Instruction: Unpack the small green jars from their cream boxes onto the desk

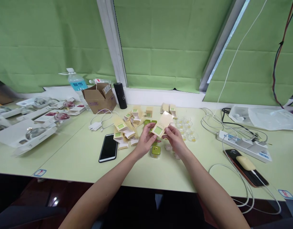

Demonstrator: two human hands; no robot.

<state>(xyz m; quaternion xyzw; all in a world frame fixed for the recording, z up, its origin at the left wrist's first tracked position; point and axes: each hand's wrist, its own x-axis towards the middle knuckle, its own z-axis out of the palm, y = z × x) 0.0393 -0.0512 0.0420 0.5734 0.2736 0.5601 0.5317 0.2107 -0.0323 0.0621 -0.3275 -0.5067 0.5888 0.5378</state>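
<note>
Between both hands a small cream cardboard box [162,123] with a green square on its front is held tilted above the table, its top flap standing up. My left hand [146,140] grips its lower left side. My right hand [175,138] pinches its right edge. Just below them a small square jar with a green lid [156,151] stands on the table, and more green lids show partly behind my left hand. Several similar cream boxes [121,126] lie in a pile to the left. Clear round containers with yellow centres [188,128] sit right of my right hand.
A phone [108,148] lies left of my hands; another phone [234,159] with a cream case on it lies right, near a power strip [244,146] and loose cables. Behind stand a brown carton [101,100], a black flask [120,96] and a water bottle [77,83]. Opened packages [34,135] cover the far left.
</note>
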